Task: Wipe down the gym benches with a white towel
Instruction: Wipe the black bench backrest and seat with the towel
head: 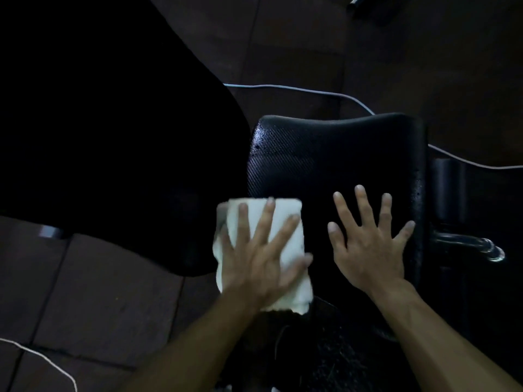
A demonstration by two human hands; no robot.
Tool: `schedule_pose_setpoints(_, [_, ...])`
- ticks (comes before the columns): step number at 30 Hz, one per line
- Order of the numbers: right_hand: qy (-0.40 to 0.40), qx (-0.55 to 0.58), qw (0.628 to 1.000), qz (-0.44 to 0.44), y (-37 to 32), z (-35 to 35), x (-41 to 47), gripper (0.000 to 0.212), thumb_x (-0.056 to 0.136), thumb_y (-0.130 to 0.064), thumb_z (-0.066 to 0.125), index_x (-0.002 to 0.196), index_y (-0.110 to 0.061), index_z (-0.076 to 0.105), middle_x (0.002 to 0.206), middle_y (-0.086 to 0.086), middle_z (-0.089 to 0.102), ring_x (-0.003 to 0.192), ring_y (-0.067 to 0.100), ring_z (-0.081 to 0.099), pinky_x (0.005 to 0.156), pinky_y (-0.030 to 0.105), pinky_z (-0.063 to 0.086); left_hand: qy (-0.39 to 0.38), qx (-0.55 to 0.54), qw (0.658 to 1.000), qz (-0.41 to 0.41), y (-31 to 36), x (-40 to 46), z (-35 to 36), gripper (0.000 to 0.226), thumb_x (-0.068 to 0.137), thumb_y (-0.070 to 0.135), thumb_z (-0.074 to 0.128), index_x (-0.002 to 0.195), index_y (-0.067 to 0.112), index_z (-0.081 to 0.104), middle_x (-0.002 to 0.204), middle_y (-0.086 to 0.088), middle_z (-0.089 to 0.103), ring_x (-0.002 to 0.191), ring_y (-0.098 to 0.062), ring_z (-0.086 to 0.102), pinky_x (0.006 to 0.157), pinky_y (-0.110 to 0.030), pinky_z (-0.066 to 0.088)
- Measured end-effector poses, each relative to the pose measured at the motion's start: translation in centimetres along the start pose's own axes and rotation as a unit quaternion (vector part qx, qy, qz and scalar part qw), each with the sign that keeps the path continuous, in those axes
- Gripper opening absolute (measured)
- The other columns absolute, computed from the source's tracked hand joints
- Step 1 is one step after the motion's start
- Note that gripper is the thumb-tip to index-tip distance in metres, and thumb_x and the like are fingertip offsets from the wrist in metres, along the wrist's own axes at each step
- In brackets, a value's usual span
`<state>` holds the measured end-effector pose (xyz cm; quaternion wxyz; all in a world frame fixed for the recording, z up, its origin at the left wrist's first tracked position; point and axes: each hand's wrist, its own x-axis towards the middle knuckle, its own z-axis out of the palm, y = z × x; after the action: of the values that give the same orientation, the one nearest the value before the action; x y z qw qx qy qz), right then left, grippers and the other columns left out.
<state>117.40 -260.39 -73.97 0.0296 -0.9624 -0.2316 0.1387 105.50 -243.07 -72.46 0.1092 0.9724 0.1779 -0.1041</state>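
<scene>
A black textured bench pad [334, 154] fills the middle of the head view, glistening with wet drops near its far left corner. A folded white towel [285, 219] lies on the pad's near left edge. My left hand [260, 253] presses flat on the towel with fingers spread, slightly blurred. My right hand [370, 239] rests flat on the bare pad to the right of the towel, fingers apart and holding nothing. A larger black pad [113, 131] stretches away at the left, very dark.
A chrome lever handle [478, 244] sticks out right of the pad, beside a black roller [444, 188]. A pale cable [311, 91] runs over the dark tiled floor behind the pad. Another thin cord [48, 360] lies at the bottom left.
</scene>
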Motion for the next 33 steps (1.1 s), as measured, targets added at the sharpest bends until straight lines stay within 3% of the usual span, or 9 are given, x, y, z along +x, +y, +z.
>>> schedule_pose_setpoints(4, [0.010,0.005,1.000,0.005,-0.1,0.2,-0.1,0.063,0.099,-0.063,0.016,0.159,-0.045,0.011,0.172,-0.003,0.004,0.156,0.042,-0.003,0.105,0.085,0.008,-0.051,-0.032,0.998,-0.010,0.2,6.7,-2.3,0.069,0.090,0.079,0.009,0.151,0.053,-0.010,0.162,0.011,-0.028,0.146,-0.033,-0.033,0.117,-0.066,0.014])
schedule_pose_setpoints(7, [0.002,0.003,1.000,0.005,0.0,0.2,0.1,0.064,0.099,-0.062,0.017,0.160,-0.045,0.011,0.172,-0.003,0.004,0.156,0.042,-0.003,0.105,0.085,0.009,-0.023,-0.021,1.000,-0.004,0.7,3.9,-1.5,0.067,0.095,0.075,0.012,0.154,0.049,-0.007,0.165,0.006,-0.022,0.150,-0.033,-0.024,0.118,-0.064,0.011])
schedule_pose_setpoints(9, [0.005,0.000,1.000,0.001,0.1,0.2,0.1,0.064,0.099,-0.061,0.021,0.160,-0.043,0.018,0.172,-0.002,0.009,0.155,0.043,0.002,0.103,0.086,0.012,0.021,-0.042,0.998,-0.047,1.5,-0.8,-0.6,0.067,0.097,0.071,0.016,0.156,0.046,-0.003,0.166,0.002,-0.017,0.152,-0.030,-0.018,0.120,-0.061,0.007])
schedule_pose_setpoints(13, [0.019,-0.011,1.000,-0.004,0.1,0.6,0.0,0.064,0.098,-0.058,0.030,0.159,-0.038,0.030,0.170,0.002,0.018,0.154,0.045,0.010,0.100,0.088,0.014,-0.023,-0.102,0.986,-0.126,2.2,0.6,-0.8,0.073,0.092,0.080,0.011,0.151,0.050,-0.020,0.158,0.004,-0.038,0.147,-0.028,-0.031,0.118,-0.060,-0.007])
schedule_pose_setpoints(17, [0.031,-0.012,0.999,-0.019,0.2,0.7,0.1,0.064,0.098,-0.056,0.032,0.158,-0.035,0.034,0.170,0.004,0.018,0.155,0.045,0.010,0.098,0.089,0.014,-0.027,-0.090,0.986,-0.140,2.9,5.1,-2.0,0.072,0.091,0.080,0.017,0.149,0.054,-0.016,0.160,0.004,-0.035,0.147,-0.038,-0.026,0.111,-0.072,0.003])
schedule_pose_setpoints(22, [0.039,-0.003,0.999,-0.016,0.3,0.8,0.0,0.064,0.098,-0.056,0.031,0.158,-0.035,0.032,0.170,0.004,0.019,0.153,0.047,0.013,0.096,0.091,0.018,-0.013,-0.056,0.995,-0.085,2.3,8.4,-2.6,0.071,0.092,0.078,0.019,0.151,0.054,-0.013,0.163,0.004,-0.028,0.148,-0.038,-0.024,0.111,-0.065,0.024])
schedule_pose_setpoints(26, [0.045,-0.004,0.999,-0.022,0.2,0.9,0.1,0.064,0.098,-0.055,0.032,0.159,-0.035,0.029,0.171,0.003,0.015,0.154,0.047,0.012,0.096,0.090,0.016,-0.028,-0.051,0.998,-0.031,1.8,12.0,-3.3,0.070,0.093,0.078,0.019,0.152,0.053,-0.010,0.163,0.006,-0.026,0.147,-0.034,-0.029,0.114,-0.064,0.018])
schedule_pose_setpoints(30, [0.041,-0.002,0.999,-0.021,0.1,0.6,-0.1,0.065,0.097,-0.055,0.034,0.158,-0.034,0.033,0.171,0.003,0.015,0.154,0.046,0.011,0.097,0.090,0.016,0.046,-0.071,0.994,-0.063,2.2,7.8,-2.1,0.064,0.096,0.072,0.022,0.154,0.052,0.003,0.167,0.005,-0.013,0.152,-0.033,-0.015,0.111,-0.064,0.027])
schedule_pose_setpoints(33, [0.036,-0.009,0.999,-0.013,0.1,0.4,0.0,0.065,0.097,-0.055,0.034,0.158,-0.035,0.032,0.171,0.003,0.017,0.154,0.045,0.012,0.096,0.090,0.018,0.019,-0.093,0.991,-0.090,2.5,6.8,-1.8,0.064,0.098,0.071,0.019,0.153,0.052,-0.007,0.164,0.005,-0.025,0.150,-0.032,-0.023,0.114,-0.060,0.023])
